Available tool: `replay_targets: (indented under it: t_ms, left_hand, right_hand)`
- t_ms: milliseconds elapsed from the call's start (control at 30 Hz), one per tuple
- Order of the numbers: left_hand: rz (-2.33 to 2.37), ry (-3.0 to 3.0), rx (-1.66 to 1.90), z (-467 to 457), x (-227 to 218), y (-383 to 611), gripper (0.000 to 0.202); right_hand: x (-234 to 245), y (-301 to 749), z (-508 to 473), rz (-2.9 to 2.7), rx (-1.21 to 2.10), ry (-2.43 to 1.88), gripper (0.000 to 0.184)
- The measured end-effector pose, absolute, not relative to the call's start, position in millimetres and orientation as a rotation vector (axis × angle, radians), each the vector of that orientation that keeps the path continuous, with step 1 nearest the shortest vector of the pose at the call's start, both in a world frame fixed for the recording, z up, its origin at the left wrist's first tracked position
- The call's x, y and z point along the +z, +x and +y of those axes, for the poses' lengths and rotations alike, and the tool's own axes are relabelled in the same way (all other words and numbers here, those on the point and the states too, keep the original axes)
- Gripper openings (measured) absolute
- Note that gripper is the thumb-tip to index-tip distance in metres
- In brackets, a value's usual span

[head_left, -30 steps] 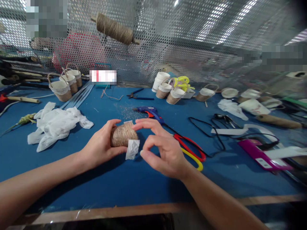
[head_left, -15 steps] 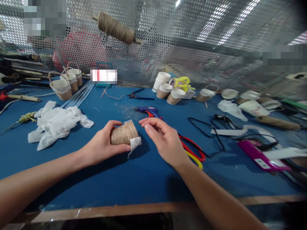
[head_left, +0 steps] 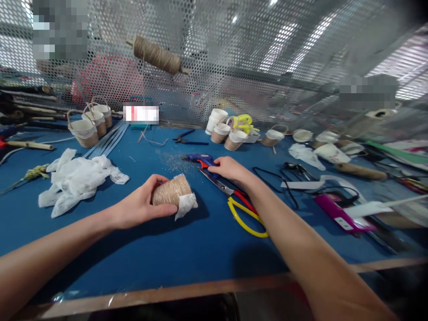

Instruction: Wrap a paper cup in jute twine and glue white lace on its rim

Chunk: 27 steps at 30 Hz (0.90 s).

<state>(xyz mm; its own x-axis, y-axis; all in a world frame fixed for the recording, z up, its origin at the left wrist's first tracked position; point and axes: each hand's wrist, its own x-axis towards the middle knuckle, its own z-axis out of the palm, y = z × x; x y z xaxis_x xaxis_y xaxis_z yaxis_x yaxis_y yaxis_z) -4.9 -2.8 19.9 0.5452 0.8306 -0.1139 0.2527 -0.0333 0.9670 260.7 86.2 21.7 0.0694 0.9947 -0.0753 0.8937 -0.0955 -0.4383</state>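
Note:
My left hand (head_left: 140, 206) is wrapped round a small cup covered in jute twine (head_left: 170, 191), lying on its side on the blue table, with a scrap of white lace (head_left: 185, 204) hanging from its rim. My right hand (head_left: 229, 168) reaches forward and rests on the handle of the blue glue gun (head_left: 198, 158), fingers curled over it. The red and yellow scissors (head_left: 239, 205) lie open just beside my right wrist.
A pile of white lace (head_left: 75, 178) lies at left. Twine-wrapped cup baskets (head_left: 87, 129) stand at back left, more cups (head_left: 230, 131) at back centre. A twine spool (head_left: 157, 55) hangs on the perforated metal screen. Black cable (head_left: 277, 176), pliers (head_left: 187, 136) and a magenta tool (head_left: 341, 214) lie to the right.
My right hand left the cup and moved forward to the blue glue gun. The left hand kept holding the cup. The view shifted slightly.

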Motion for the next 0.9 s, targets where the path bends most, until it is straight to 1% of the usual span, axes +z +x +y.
replay_targets:
  t_ms: [100, 167, 267, 367, 400, 467, 567, 767, 900]
  left_hand:
    - [0.937, 1.57, 0.648, -1, 19, -5, 0.047]
    - [0.906, 1.495, 0.694, 0, 18, -6, 0.047]
    - [0.851, 1.37, 0.714, 1, 17, -6, 0.048]
    - [0.839, 1.365, 0.686, 2, 16, -7, 0.048]
    - [0.844, 1.382, 0.676, 3, 16, -7, 0.048]
    - [0.86, 1.432, 0.656, 4, 15, -9, 0.048]
    - [0.909, 1.537, 0.625, 6, 13, -11, 0.046]
    - [1.007, 1.656, 0.589, 8, 11, -12, 0.047]
    - [1.035, 1.753, 0.612, 9, 7, -12, 0.049]
  right_hand:
    - [21, 256, 91, -1.949, 0.595, -2.149, 0.027]
    - [22, 254, 90, -1.94, 0.577, -2.155, 0.025]
    - [27, 252, 82, -1.879, 0.455, -2.087, 0.023]
    - [34, 249, 65, -1.836, 0.321, -1.936, 0.032]
    - [36, 247, 59, -1.839, 0.301, -1.886, 0.033]
    - [40, 243, 45, -1.855, 0.286, -1.804, 0.028]
    - [41, 234, 27, -1.854, 0.238, -1.736, 0.027]
    - [33, 222, 11, -1.829, 0.099, -1.779, 0.021]
    - [30, 221, 8, -1.854, 0.049, -1.789, 0.021]
